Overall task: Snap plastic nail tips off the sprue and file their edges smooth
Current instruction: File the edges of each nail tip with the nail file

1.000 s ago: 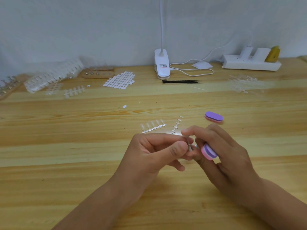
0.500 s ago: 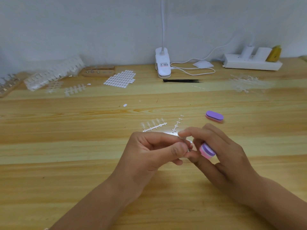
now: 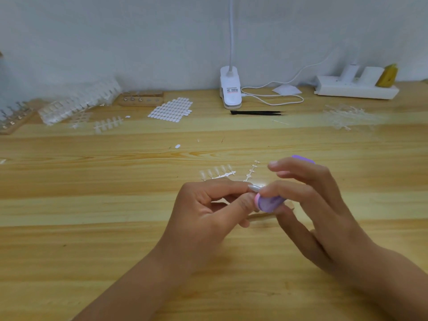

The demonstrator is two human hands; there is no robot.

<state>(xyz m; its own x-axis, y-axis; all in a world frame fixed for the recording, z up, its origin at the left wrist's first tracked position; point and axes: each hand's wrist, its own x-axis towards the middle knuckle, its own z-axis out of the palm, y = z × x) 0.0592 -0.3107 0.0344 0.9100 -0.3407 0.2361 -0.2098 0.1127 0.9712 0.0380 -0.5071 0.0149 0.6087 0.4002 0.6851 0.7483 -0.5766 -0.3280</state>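
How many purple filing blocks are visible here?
2. One filing block is held in the right hand, against the nail tip that the left hand pinches. The second block lies on the table behind the right hand's fingers, mostly hidden.

Clear nail tip just beside purple-pink file; sprue flat beyond.

A small label is borne on the front face of the white lamp clip. A line of dark print is set on it, with a red line beneath. Both lines are too small and blurred to be read. No other text can be made out.
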